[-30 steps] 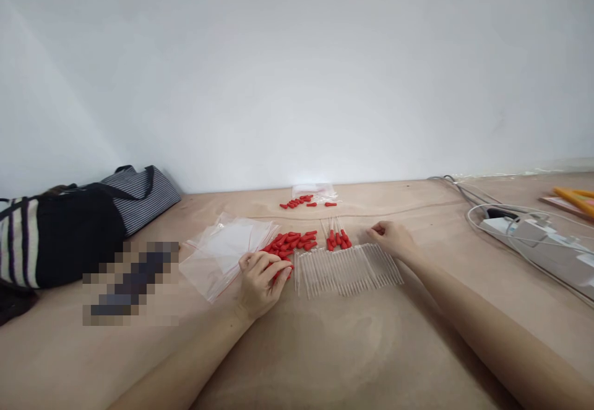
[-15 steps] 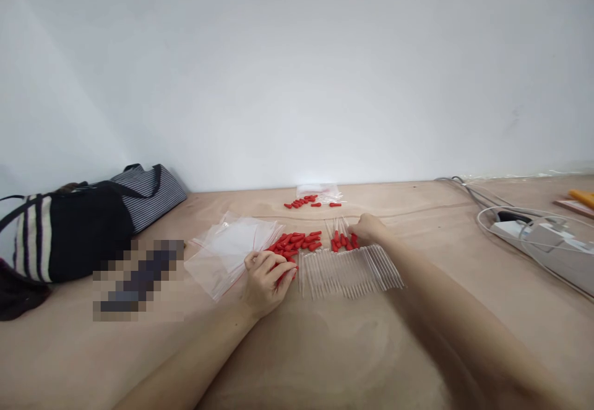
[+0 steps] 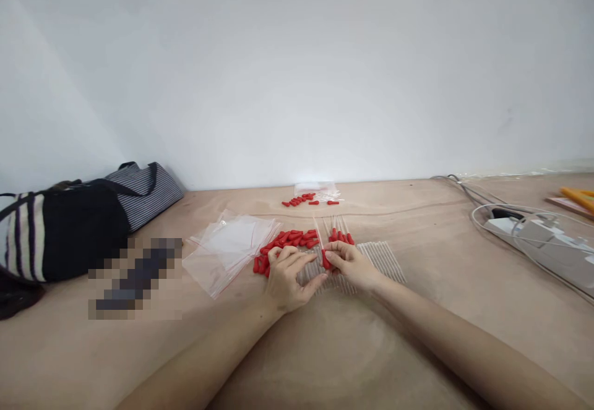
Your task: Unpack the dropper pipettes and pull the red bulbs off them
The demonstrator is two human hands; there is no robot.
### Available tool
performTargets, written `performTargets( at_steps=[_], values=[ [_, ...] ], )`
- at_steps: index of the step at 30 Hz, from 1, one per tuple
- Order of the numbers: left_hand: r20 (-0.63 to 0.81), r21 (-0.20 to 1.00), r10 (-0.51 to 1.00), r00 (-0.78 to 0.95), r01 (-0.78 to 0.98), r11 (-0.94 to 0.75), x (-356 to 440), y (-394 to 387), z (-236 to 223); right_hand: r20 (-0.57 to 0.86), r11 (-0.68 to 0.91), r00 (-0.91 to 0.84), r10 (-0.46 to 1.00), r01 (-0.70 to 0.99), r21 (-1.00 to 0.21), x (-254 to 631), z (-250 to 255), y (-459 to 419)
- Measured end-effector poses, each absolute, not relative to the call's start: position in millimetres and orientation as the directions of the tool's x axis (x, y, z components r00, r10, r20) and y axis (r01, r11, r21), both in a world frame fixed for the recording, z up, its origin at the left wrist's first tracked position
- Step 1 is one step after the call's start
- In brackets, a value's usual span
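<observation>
My right hand [image 3: 355, 266] pinches a dropper [image 3: 326, 260] by its red rubber bulb, with the thin glass tube pointing away from me. Close on its left, my left hand [image 3: 290, 278] has its fingers spread and thumb apart, holding nothing that I can see. A heap of loose red rubber bulbs [image 3: 290, 238] lies behind and beside the left hand. Just beyond the right hand are several droppers with bulbs fitted [image 3: 341, 235], side by side. Bare glass tubes [image 3: 383, 260] lie in a row under and right of my hands, which partly cover them.
Clear zip bags [image 3: 227, 246] are fanned out at the left, near a pixelated dark object [image 3: 139, 280]. Fabric bags [image 3: 83, 230] stand far left. Small red bulbs [image 3: 299, 200] and a plastic bag [image 3: 315, 189] lie near the wall. A power strip [image 3: 538, 243] with cables sits right.
My right hand has come left and nearer from the fitted droppers and now holds a dropper. My left hand has moved right from the bulb heap, and its fingers have opened.
</observation>
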State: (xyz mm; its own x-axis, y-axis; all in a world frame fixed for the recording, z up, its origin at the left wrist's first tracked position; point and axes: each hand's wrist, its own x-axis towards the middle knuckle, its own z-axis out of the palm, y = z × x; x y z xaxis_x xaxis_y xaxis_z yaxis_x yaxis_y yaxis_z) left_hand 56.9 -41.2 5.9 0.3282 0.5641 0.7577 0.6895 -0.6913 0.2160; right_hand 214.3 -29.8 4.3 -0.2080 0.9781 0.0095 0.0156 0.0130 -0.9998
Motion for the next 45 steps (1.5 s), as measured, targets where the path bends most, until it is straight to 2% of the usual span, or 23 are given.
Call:
performTargets(
  at_steps=[7,9,11,12,14,16,18,19,21,30,45],
  values=[
    [0.767,0.234,0.579,0.276,0.72,-0.653,62.8,-40.8,5.3,0.048,0.038,-0.216,0.975,-0.047,-0.998,204.7,-4.8,-32.2],
    [0.77,0.215,0.568,0.291,0.72,-0.66,61.8,-40.7,5.5,0.089,0.103,-0.204,0.975,0.059,-0.993,208.4,-1.9,-35.3],
    [0.781,0.195,0.551,0.294,0.724,-0.662,59.6,-40.6,6.0,0.192,0.221,-0.122,0.974,0.302,-0.927,217.7,2.1,-39.8],
    [0.787,0.183,0.542,0.295,0.727,-0.662,58.3,-40.4,6.1,0.282,0.278,-0.061,0.957,0.453,-0.847,223.9,4.0,-42.2],
    [0.796,0.156,0.521,0.307,0.728,-0.667,55.9,-40.0,6.2,0.513,0.355,0.012,0.858,0.708,-0.611,236.9,6.3,-46.9],
    [0.8,0.126,0.498,0.334,0.719,-0.684,54.6,-39.7,5.8,0.705,0.428,-0.08,0.705,0.84,-0.332,246.7,6.0,-50.3],
    [0.8,0.103,0.48,0.361,0.704,-0.702,54.7,-39.8,5.0,0.789,0.513,-0.251,0.561,0.854,-0.093,250.3,2.6,-51.5],
    [0.797,0.095,0.474,0.375,0.696,-0.712,55.1,-40.1,4.5,0.801,0.549,-0.323,0.505,0.835,-0.01,249.9,-0.1,-51.2],
    [0.793,0.087,0.465,0.394,0.681,-0.727,56.0,-40.8,3.3,0.813,0.596,-0.399,0.425,0.799,0.08,246.1,-6.4,-49.5],
    [0.73,0.064,0.463,0.504,0.624,-0.779,50.5,-44.0,-0.4,0.792,0.637,-0.493,0.359,0.75,0.178,238.8,-21.0,-51.6],
    [0.733,0.02,0.463,0.498,0.664,-0.747,46.7,-48.0,2.8,0.809,0.648,-0.435,0.395,0.756,0.09,249.4,-18.7,-60.4]
  ],
)
